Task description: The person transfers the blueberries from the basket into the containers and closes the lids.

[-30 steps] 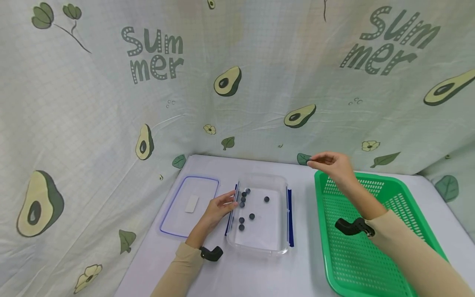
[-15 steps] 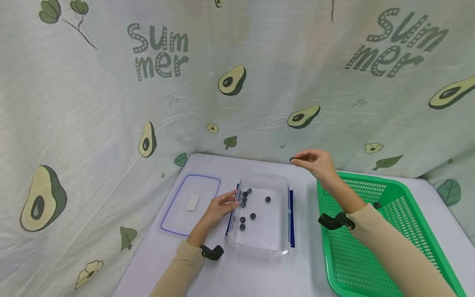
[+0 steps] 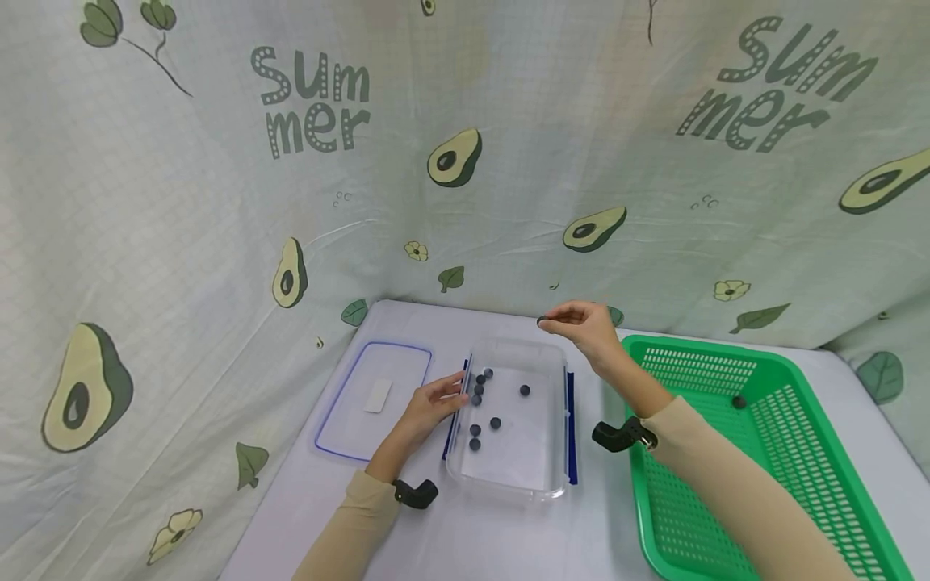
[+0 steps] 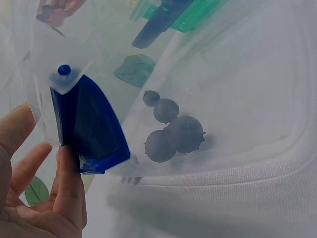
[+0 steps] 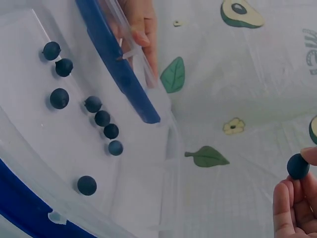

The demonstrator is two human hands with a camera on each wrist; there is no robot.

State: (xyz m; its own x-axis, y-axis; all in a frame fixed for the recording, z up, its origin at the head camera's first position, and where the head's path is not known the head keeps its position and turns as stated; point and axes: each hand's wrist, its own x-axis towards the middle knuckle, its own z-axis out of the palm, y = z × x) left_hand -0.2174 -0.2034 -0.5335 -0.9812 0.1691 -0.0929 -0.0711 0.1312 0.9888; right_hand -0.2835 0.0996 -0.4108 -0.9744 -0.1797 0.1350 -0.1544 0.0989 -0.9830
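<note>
Between the thumb and fingertips of my right hand (image 3: 584, 327) is a dark blueberry (image 5: 298, 166). That hand is raised above the back right part of a clear plastic container (image 3: 508, 484), which has blue side clasps. Inside the container lie several blueberries (image 3: 496, 423), most of them along its left wall. My left hand (image 3: 432, 411) holds the container's left side, its fingers at the lowered blue clasp (image 4: 94, 129) in the left wrist view.
A green perforated basket (image 3: 639, 500) stands to the right, with one blueberry (image 3: 739, 402) at its far end. Left of the container lies a clear lid (image 3: 345, 411) with a blue edge and a small white label. A printed curtain (image 3: 508, 177) hangs behind the table.
My right hand has moved left with the blueberry, from over the basket's near-left corner toward the container. The blueberry in the basket has come into view. My left hand stays put.
</note>
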